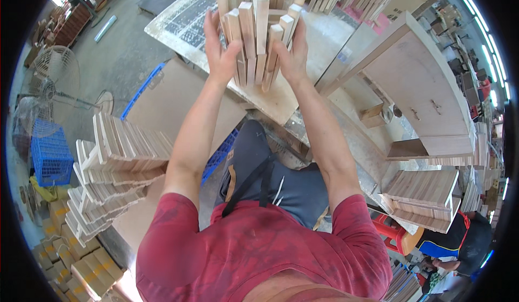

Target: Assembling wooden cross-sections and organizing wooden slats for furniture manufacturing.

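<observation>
A cluster of pale wooden strips [262,24] stands upright on the worktable [181,26], their tops at uneven heights. My left hand [220,59] is pressed along the cluster's left side, with the thumb on the near face and the fingers reaching toward the back. On the opposite side, my right hand [293,60] grips the strips in the same way, its thumb across the front. Both forearms stretch forward from the lower part of the view. More upright strips are crowded directly behind the cluster, and my far fingertips are partly hidden.
To the right rises a large pale wooden housing [427,86] over the table. Stacked wooden pieces [130,145] stand at my left, with another stack [421,191] at right. A fan [51,83], a blue crate [51,156] and cardboard boxes [97,267] lie farther left. A person [454,242] is at lower right.
</observation>
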`<action>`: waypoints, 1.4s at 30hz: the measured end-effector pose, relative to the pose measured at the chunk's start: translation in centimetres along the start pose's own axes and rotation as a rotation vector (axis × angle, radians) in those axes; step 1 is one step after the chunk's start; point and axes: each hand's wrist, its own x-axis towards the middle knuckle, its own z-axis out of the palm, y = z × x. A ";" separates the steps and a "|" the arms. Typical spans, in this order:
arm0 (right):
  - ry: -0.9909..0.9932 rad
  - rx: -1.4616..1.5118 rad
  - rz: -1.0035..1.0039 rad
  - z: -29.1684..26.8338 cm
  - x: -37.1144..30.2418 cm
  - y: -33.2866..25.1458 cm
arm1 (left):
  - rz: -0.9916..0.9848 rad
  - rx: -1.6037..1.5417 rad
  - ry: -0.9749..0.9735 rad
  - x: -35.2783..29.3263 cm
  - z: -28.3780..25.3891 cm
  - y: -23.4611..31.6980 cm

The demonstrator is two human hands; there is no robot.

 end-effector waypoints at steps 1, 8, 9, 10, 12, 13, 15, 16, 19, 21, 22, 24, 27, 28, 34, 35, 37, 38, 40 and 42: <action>-0.003 0.028 0.000 0.2 -0.6 1.1 | 0.016 -0.013 0.002 -0.8 -0.1 -1.1; 0.095 0.011 0.075 0.6 -1.3 1.4 | -0.179 0.021 -0.035 -2.3 2.0 -1.1; 0.099 0.012 0.068 0.7 -1.3 1.5 | -0.196 0.009 -0.045 -2.3 1.7 -0.6; 0.079 0.009 0.069 0.6 -1.5 1.5 | -0.212 -0.004 -0.054 -2.3 1.5 -0.2; 0.063 0.008 0.062 0.9 -2.6 1.2 | -0.209 -0.037 -0.005 -2.8 1.0 -0.8; 0.031 0.032 0.104 0.8 -3.5 1.0 | -0.216 -0.072 0.047 -3.3 1.0 -1.2; -0.007 0.002 0.118 0.0 -5.0 2.9 | -0.235 -0.141 0.016 -4.8 1.5 -2.0; -0.002 0.003 0.107 0.4 -5.6 3.7 | -0.253 -0.179 -0.002 -5.3 1.2 -2.5; 0.114 0.030 0.185 1.5 -7.0 4.2 | -0.279 -0.105 -0.031 -6.1 1.5 -2.9; 0.124 0.057 0.185 1.2 -6.5 4.7 | -0.337 -0.098 -0.078 -5.9 2.2 -2.8; 0.124 0.089 0.189 1.2 -6.4 4.7 | -0.307 -0.080 -0.016 -5.9 2.7 -2.8; 0.116 0.086 0.201 1.1 -5.3 4.7 | -0.296 -0.057 0.030 -6.2 2.7 -2.9; 0.108 0.070 0.165 0.5 -4.4 5.9 | -0.313 -0.175 0.054 -5.7 3.0 -2.3; 0.104 0.074 0.107 0.4 -4.6 6.4 | -0.327 -0.176 0.046 -5.9 2.7 -2.3; 0.060 0.049 0.170 -0.3 -7.6 5.9 | -0.367 0.208 -0.361 -5.8 -0.8 -2.4; 0.053 0.034 0.192 0.0 -8.0 5.5 | -0.382 0.222 -0.379 -5.7 -1.2 -2.1; 0.067 0.021 0.259 0.2 -8.6 5.2 | -0.460 0.190 -0.381 -6.0 -0.8 -2.8; 0.085 0.004 0.318 0.3 -8.7 5.2 | -0.530 0.153 -0.385 -6.2 -0.5 -3.0; 0.130 0.014 0.305 0.5 -8.2 5.7 | -0.526 0.135 -0.364 -6.8 0.7 -3.6; 0.185 0.016 0.285 0.0 -7.0 6.9 | -0.516 0.109 -0.352 -6.6 2.4 -4.6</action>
